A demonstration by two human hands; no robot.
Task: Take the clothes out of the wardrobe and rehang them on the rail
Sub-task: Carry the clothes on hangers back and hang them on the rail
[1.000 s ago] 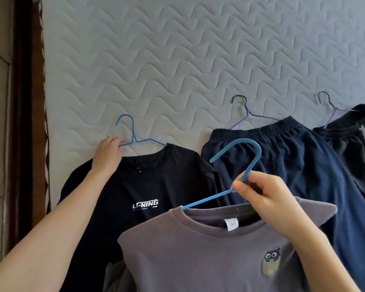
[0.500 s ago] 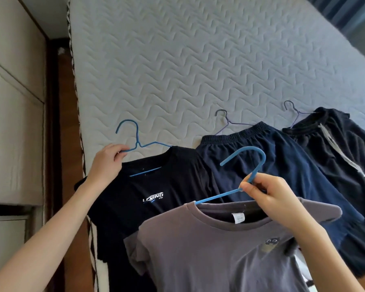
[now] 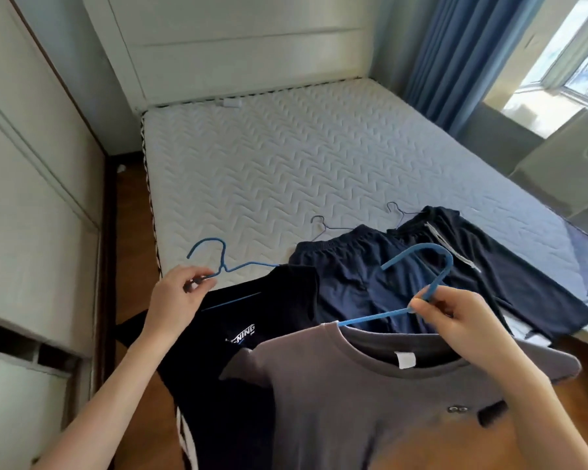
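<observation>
1. The mattress [image 3: 319,157] carries the navy shorts [image 3: 353,279] and black shorts [image 3: 489,262] on their own hangers. Lifting straight up off its near edge should, I judge, avoid dragging them.
2. The grey T-shirt [image 3: 370,408] hangs clear in front, below the right hand [image 3: 462,323]. Holding its hanger level should stop the shirt sliding off.
3. The black T-shirt [image 3: 252,317] trails over the bed's near edge, just right of and below the left hand [image 3: 174,300].
4. The right hand pinches the thick blue hanger [image 3: 421,251] at its neck. The left hand pinches the thin blue hanger [image 3: 223,262] beside its hook.
</observation>
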